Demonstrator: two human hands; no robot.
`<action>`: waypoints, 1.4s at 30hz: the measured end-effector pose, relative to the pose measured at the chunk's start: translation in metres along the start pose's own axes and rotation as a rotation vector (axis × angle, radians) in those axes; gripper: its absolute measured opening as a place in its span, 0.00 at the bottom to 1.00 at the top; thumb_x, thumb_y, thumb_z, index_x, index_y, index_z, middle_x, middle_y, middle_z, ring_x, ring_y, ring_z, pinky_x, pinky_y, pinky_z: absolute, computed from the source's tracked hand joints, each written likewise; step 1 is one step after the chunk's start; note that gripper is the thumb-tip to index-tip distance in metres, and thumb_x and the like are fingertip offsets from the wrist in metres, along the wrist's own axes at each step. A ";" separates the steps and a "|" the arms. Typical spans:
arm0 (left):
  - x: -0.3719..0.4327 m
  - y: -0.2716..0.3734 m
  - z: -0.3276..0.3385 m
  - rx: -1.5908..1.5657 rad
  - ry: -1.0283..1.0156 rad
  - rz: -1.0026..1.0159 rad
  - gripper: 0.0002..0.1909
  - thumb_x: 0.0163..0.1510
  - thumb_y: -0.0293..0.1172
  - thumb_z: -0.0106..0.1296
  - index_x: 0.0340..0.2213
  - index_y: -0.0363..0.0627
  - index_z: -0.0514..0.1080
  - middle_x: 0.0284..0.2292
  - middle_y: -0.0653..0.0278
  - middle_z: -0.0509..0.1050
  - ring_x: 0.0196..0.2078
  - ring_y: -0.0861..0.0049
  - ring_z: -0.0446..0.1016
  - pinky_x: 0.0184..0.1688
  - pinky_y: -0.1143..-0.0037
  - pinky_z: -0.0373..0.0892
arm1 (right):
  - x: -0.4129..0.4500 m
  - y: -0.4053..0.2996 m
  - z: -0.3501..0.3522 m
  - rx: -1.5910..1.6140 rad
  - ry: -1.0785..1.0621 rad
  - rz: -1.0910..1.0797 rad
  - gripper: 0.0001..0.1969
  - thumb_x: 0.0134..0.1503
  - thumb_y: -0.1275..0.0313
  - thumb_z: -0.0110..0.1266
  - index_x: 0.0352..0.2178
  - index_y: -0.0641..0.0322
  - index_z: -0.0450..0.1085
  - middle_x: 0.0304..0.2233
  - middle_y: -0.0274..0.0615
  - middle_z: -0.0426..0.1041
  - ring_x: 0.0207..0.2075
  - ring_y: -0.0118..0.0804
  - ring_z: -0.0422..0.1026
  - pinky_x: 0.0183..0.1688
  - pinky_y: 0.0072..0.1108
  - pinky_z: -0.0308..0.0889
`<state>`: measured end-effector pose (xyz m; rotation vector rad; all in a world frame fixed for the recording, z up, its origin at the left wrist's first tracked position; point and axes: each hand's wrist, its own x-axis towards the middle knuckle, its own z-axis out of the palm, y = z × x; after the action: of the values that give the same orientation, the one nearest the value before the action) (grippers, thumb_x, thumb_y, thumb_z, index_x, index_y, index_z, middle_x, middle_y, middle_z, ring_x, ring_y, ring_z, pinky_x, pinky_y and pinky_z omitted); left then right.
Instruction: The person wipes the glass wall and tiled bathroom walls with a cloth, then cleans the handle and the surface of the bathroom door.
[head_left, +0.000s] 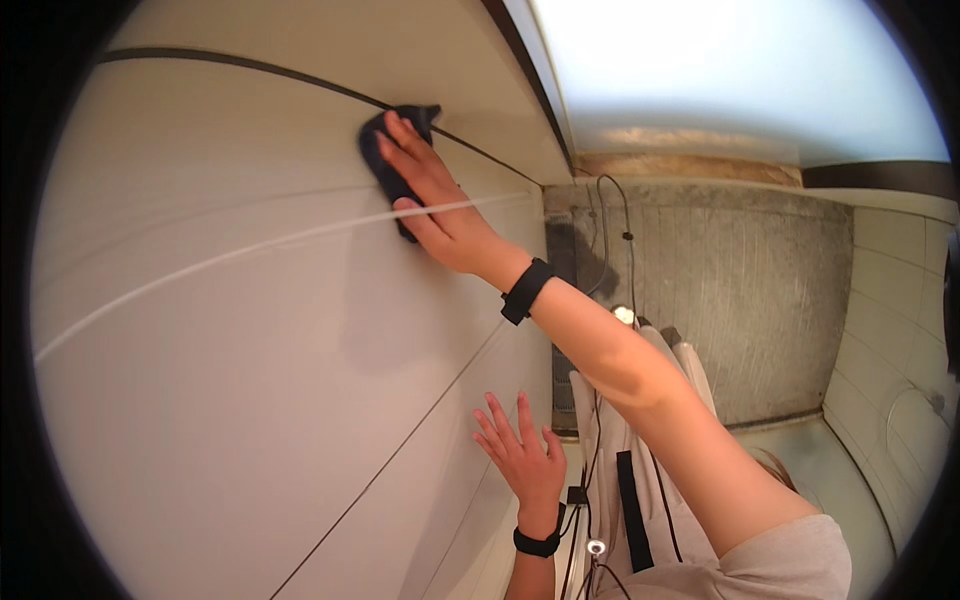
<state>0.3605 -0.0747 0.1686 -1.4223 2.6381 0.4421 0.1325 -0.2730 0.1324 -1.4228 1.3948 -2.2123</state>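
Note:
Against a large pale wall panel (225, 300), my right hand (442, 202) presses a dark cloth (382, 161) flat. The cloth lies over a dark joint line between panels, and its upper corner sticks out past my fingertips. Lower down, my left hand (521, 461) has its fingers spread with nothing in it; whether its palm touches the wall I cannot tell. Each wrist wears a black band. A thin whitish line curves across the view over the wall and my right fingers.
Below is a worn grey floor (720, 300) with a dark floor grate (562, 375) by the wall. A frosted bright panel (735, 75) stands at the upper right, a tiled wall (892, 300) at the right. Black cables (628, 262) hang in front of my body.

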 end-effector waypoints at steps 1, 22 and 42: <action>-0.002 -0.001 0.007 0.004 -0.013 0.001 0.31 0.47 0.24 0.48 0.55 0.48 0.60 0.61 0.48 0.47 0.64 0.46 0.40 0.60 0.47 0.41 | -0.023 0.019 -0.002 0.007 0.050 0.124 0.28 0.57 0.71 0.41 0.60 0.58 0.50 0.64 0.47 0.42 0.65 0.49 0.41 0.64 0.34 0.40; 0.007 -0.011 -0.008 -0.285 0.157 0.242 0.14 0.47 0.17 0.47 0.37 0.38 0.72 0.42 0.55 0.72 0.45 0.57 0.69 0.46 0.65 0.66 | -0.375 -0.012 0.042 0.249 0.080 1.725 0.24 0.58 0.68 0.41 0.53 0.74 0.56 0.49 0.51 0.66 0.49 0.41 0.65 0.51 0.26 0.59; 0.036 0.126 -0.214 -0.716 0.631 0.618 0.19 0.54 0.20 0.45 0.49 0.38 0.66 0.55 0.52 0.63 0.59 0.56 0.59 0.58 0.65 0.58 | 0.032 -0.276 -0.160 0.874 0.331 0.678 0.21 0.63 0.66 0.38 0.56 0.62 0.55 0.53 0.43 0.65 0.52 0.36 0.67 0.55 0.27 0.63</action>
<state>0.2438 -0.1032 0.3892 -0.8922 3.6743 1.2904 0.0796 -0.0414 0.3473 -0.2490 0.6262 -2.1503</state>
